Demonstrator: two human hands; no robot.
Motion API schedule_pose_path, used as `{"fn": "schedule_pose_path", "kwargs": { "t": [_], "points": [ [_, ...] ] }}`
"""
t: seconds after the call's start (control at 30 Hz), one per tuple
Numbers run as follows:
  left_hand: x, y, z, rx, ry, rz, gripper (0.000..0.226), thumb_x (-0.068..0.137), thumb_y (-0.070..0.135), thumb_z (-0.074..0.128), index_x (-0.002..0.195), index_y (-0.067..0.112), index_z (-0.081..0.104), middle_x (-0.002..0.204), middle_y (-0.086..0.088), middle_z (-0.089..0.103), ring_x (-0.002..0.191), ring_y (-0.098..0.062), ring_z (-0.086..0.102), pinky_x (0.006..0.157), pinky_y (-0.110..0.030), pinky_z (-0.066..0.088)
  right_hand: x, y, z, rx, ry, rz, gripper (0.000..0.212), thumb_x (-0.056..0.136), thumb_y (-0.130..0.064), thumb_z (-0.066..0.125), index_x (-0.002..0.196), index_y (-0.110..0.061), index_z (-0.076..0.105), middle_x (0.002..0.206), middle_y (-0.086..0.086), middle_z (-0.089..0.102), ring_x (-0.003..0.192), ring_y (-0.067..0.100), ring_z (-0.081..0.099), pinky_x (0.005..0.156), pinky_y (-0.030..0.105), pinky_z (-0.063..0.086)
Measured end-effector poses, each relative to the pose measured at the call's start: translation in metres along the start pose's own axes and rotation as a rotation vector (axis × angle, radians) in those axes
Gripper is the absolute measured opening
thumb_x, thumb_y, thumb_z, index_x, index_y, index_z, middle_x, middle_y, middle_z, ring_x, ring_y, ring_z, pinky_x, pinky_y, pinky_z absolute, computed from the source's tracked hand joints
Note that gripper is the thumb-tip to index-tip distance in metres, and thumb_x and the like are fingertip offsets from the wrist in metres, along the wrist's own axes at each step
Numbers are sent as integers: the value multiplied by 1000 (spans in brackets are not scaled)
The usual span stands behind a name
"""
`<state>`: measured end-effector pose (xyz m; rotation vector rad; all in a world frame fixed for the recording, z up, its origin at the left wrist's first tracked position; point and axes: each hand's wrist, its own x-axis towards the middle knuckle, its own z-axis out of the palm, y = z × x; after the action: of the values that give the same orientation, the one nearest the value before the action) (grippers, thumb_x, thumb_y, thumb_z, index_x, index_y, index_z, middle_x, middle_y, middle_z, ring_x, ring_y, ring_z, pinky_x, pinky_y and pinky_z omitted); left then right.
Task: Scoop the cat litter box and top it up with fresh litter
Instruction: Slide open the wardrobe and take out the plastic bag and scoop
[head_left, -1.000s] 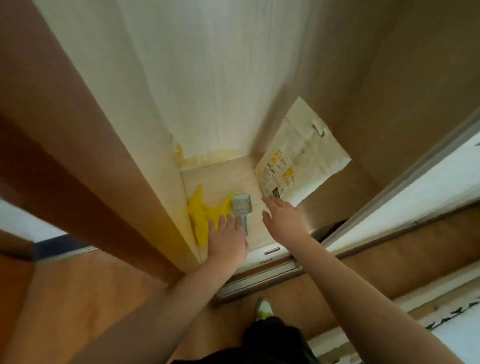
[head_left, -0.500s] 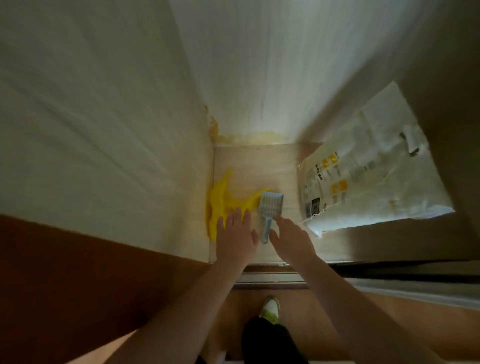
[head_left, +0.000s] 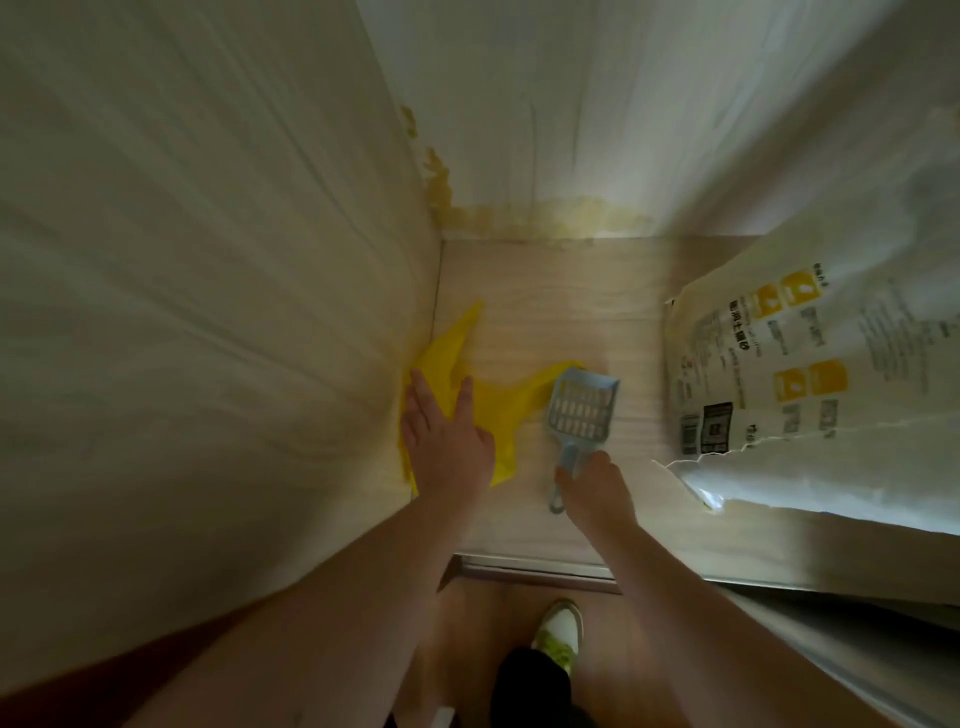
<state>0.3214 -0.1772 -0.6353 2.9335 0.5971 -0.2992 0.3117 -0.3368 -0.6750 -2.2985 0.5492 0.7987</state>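
Observation:
A pale blue slotted litter scoop lies on the wooden floor of a closet, its handle pointing toward me. My right hand is on the handle, fingers curled round it. A crumpled yellow plastic bag lies to the left of the scoop, against the left wall. My left hand rests on the bag with fingers spread and straight. A large white litter bag with yellow and black print leans at the right; its lower edge is torn.
The closet floor is narrow, closed in by a pale left wall and back wall. A metal door track crosses the threshold. My shoe stands on the brown floor just outside.
I have leaned closer into the closet. My right hand moved from the litter bag's corner down onto the scoop handle. My left hand slid left onto the yellow bag.

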Motion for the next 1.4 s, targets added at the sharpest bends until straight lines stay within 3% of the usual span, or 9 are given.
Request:
{"fn": "schedule_pose_path", "kwargs": {
  "t": [0.1, 0.2, 0.33, 0.57, 0.83, 1.0, 1.17, 1.23, 1.4],
  "points": [
    [12, -9, 6, -41, -82, -77, 59, 93, 31, 51, 148, 40, 33, 161, -20, 3, 147, -34, 13, 117, -43, 12, 11, -1, 10, 49, 18, 41, 47, 85, -41, 64, 114, -7, 47, 111, 14, 59, 99, 34, 61, 81, 41, 52],
    [22, -14, 8, -96, -141, -130, 50, 95, 29, 48, 144, 32, 43, 150, -15, 34, 135, -33, 36, 110, -42, 24, 14, -3, 15, 45, 5, 44, 45, 87, -37, 65, 116, -8, 48, 109, 12, 62, 96, 31, 63, 79, 38, 52],
    [23, -13, 6, -238, -218, -133, 41, 96, 23, 46, 134, 10, 48, 134, -14, 47, 118, -35, 51, 92, -42, 43, 11, -5, 7, 36, -50, -5, 26, 91, -21, 57, 113, -8, 51, 89, 4, 57, 60, 14, 53, 57, 26, 40],
    [-9, 10, -44, -375, -175, 24, 49, 96, 14, 49, 145, 10, 43, 146, -9, 43, 129, -27, 47, 99, -33, 39, -26, -3, -27, 460, -101, 9, 15, 100, -16, 40, 109, -7, 50, 84, 9, 62, 63, 16, 55, 56, 28, 44],
    [-75, 45, -110, -750, -40, 84, 32, 90, 6, 61, 116, 22, 68, 117, 1, 66, 110, -18, 61, 88, -14, 39, -89, 5, -88, 754, -81, 4, 32, 101, -37, 39, 87, -10, 50, 62, 0, 40, 50, 10, 33, 47, 25, 25],
    [-141, 60, -156, -931, -108, 131, 48, 93, 11, 61, 131, 40, 53, 84, 35, 57, 72, 14, 55, 64, -5, 44, -136, 12, -106, 819, -95, -43, 32, 101, -38, 41, 91, -13, 58, 59, -4, 40, 48, 8, 36, 46, 21, 30],
    [-171, 46, -179, -925, -189, 186, 71, 89, 11, 64, 143, 47, 34, 73, 9, 51, 53, -4, 46, 51, -27, 44, -176, 18, -112, 927, -93, -50, 31, 102, -32, 41, 102, -7, 60, 55, -5, 39, 44, 8, 35, 41, 20, 29],
    [-175, 40, -186, -908, -214, 215, 72, 87, 8, 65, 142, 44, 36, 76, 9, 53, 53, -5, 48, 51, -26, 44, -190, 21, -115, 957, -99, -72, 32, 102, -31, 42, 104, -5, 59, 55, -4, 38, 47, 10, 34, 44, 22, 28],
    [-179, 33, -202, -886, -240, 261, 61, 87, 7, 63, 138, 36, 45, 109, 20, 59, 83, 18, 56, 68, 0, 42, -218, 25, -126, 956, -91, -121, 29, 102, -30, 42, 104, -6, 59, 59, -3, 39, 50, 10, 35, 49, 24, 29]
  ]
}}
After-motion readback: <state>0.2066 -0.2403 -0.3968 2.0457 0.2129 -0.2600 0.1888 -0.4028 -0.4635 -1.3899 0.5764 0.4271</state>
